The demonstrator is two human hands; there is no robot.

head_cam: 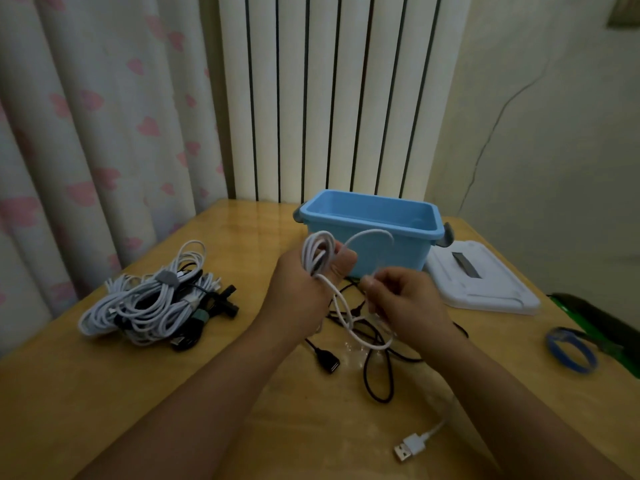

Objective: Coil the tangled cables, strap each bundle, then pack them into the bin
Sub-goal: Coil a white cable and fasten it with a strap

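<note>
Cables sit heaped at the left of the wooden table [104, 393]: a tangled pile [152, 301] of white and black leads, one white bundle cinched by a grey strap [165, 277]. Just right of it, raised above the tabletop, the left hand [298, 289] has its fingers curled round several loops of a white cable [317, 252], thumb pressed against the coil. A free length arcs from those loops over to the right hand [405, 303], which pinches the cable between thumb and fingertips. More of the white cable hangs beneath both hands and runs down to a white USB plug [408, 450] lying near the table's front edge. Under the hands a loose black cable [375, 372] sprawls on the wood, its black connector [327, 363] pointing toward the front. Behind the hands stands the open blue bin [370, 220], nothing visible inside. Beside it on the right lies a white lid [481, 282], flat on the table. Farther right, a blue band [571, 351] rests near the edge.
</note>
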